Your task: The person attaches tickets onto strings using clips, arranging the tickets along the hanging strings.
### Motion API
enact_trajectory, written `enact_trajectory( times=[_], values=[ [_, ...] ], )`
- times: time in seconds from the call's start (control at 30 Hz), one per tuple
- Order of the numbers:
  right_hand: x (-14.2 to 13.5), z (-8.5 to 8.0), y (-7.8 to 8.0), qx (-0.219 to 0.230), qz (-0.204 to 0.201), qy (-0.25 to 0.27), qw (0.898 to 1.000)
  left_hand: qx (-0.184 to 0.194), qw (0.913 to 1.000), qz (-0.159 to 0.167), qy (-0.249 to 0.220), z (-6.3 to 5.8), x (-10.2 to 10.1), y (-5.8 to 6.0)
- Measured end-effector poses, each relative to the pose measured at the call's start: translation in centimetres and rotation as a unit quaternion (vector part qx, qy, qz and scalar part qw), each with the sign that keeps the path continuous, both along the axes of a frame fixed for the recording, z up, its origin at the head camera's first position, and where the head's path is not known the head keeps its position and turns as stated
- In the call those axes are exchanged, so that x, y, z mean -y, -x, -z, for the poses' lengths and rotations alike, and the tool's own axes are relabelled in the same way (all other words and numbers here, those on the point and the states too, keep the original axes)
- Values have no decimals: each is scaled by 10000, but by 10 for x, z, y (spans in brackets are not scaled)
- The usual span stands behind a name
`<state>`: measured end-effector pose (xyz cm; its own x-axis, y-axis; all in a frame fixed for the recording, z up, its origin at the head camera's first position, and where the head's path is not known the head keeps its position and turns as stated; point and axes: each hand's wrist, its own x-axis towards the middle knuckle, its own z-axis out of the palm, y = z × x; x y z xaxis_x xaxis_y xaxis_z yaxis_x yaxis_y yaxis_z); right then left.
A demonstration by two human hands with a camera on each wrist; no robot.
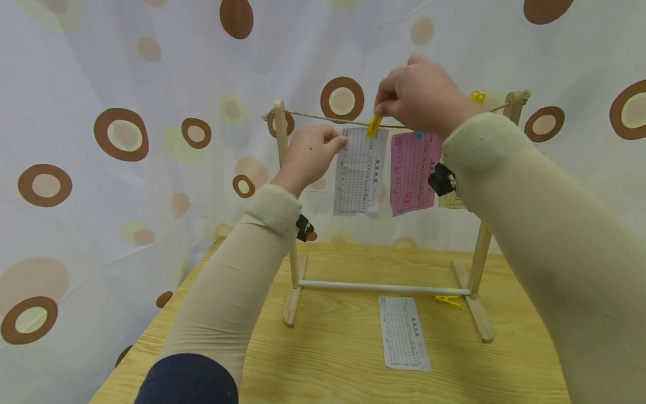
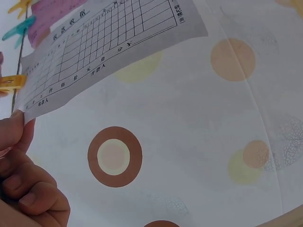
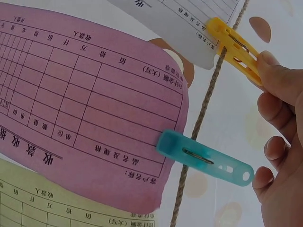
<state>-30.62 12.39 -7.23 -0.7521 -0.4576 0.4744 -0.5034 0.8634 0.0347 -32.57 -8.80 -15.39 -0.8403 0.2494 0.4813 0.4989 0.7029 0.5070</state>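
Note:
A white receipt slip (image 1: 359, 174) hangs at the rope (image 1: 323, 118) strung between two wooden posts. My left hand (image 1: 314, 154) pinches its upper left corner between thumb and finger, as the left wrist view also shows. Above the slip, my right hand (image 1: 421, 95) pinches a yellow clothespin (image 1: 373, 126) by its tail end. In the right wrist view that yellow clothespin (image 3: 236, 49) sits across the rope with its tip on the slip's edge. Beside it a pink slip (image 1: 414, 174) hangs from a teal clothespin (image 3: 203, 158).
A yellow-green slip (image 1: 451, 201) hangs behind my right wrist, near another yellow clothespin (image 1: 477, 96). On the wooden table (image 1: 323, 359) lie a white slip (image 1: 404, 334) and a yellow clothespin (image 1: 448, 301). A white bar (image 1: 378, 287) joins the stand's feet. A patterned curtain (image 1: 166, 84) hangs behind.

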Motion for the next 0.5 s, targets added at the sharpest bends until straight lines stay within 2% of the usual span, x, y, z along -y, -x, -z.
enact_trajectory(
  times=[0.27, 0.5],
  values=[
    [3, 1, -2, -123, -163, -293, 9994, 50, 9999, 127, 7, 3, 1, -2],
    [5, 2, -4, -182, -74, -723, 9972, 102, 9998, 190, -45, 5, 4, -4]
  ],
)
